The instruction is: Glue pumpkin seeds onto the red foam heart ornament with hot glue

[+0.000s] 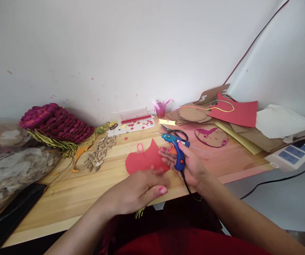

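My right hand (pixel 192 166) is wrapped loosely round a blue glue gun (pixel 179 157), whose metal nozzle points up and to the left. A black cord hangs from the gun's handle. On the near part of the table lies a red paper piece (pixel 139 161) with a small red loop at its upper edge. My left hand (pixel 144 187) is over the paper's lower edge, palm down, with its fingertips blurred and its thumb apart. Whether those fingers press on the paper cannot be made out. Green-yellow strands (pixel 139 213) hang below my left hand.
Stacked magenta discs (pixel 54 124) stand at the left, beside shells (pixel 99 154) and plastic bags (pixel 6 177). Black scissors (pixel 179 132) lie behind the gun. Cardboard ovals (pixel 192 113), red paper (pixel 244 111), a pink-stained cup (pixel 160 110) and a white power strip (pixel 293 156) are farther right.
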Demonstrator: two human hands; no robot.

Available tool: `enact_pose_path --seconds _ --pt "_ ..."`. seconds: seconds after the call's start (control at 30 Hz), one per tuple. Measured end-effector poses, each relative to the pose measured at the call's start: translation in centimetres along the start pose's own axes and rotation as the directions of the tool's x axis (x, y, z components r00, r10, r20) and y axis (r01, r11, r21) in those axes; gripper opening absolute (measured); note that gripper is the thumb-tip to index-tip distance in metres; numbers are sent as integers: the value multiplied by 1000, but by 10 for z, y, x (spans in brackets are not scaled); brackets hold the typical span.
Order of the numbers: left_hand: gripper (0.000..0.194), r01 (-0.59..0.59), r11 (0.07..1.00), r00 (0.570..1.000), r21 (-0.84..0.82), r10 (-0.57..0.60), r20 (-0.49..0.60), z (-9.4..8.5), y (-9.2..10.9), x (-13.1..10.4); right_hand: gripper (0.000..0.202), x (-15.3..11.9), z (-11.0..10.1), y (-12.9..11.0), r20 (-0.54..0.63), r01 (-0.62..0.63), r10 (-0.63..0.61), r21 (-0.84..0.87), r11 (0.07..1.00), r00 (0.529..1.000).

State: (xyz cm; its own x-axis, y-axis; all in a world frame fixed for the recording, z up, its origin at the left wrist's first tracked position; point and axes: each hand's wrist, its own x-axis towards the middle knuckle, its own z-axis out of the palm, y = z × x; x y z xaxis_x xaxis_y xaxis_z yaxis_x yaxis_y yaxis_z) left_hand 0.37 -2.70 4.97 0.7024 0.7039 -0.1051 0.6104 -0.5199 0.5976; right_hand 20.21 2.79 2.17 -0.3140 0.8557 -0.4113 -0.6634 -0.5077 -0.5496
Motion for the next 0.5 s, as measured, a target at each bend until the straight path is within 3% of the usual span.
enact_pose_path --seconds 0.03,0.1,0.17,0.2,0.33,0.5 --pt "46 -50 989 995 -138 61 76 -4 2 -3 31 0 0 0 -1 -3 3 -2 1000 1000" --pt "45 -32 980 999 -199 24 -39 -8 -1 -5 31 0 -1 1 -2 1 -1 1 1000 1000" --pt "42 64 998 964 26 -55 -260 -5 -15 -1 30 1 -1 1 0 7 -7 7 1000 1000" --pt "45 106 979 950 175 -48 -308 -1 -24 3 31 1 -1 2 -2 15 -15 9 1000 1000" --pt "48 71 849 981 523 34 -189 16 -49 16 31 1 0 2 -8 14 -14 6 1000 1000" --pt "50 113 766 984 633 0 -177 17 -39 19 31 -1 3 1 -23 15 -15 -14 1000 1000"
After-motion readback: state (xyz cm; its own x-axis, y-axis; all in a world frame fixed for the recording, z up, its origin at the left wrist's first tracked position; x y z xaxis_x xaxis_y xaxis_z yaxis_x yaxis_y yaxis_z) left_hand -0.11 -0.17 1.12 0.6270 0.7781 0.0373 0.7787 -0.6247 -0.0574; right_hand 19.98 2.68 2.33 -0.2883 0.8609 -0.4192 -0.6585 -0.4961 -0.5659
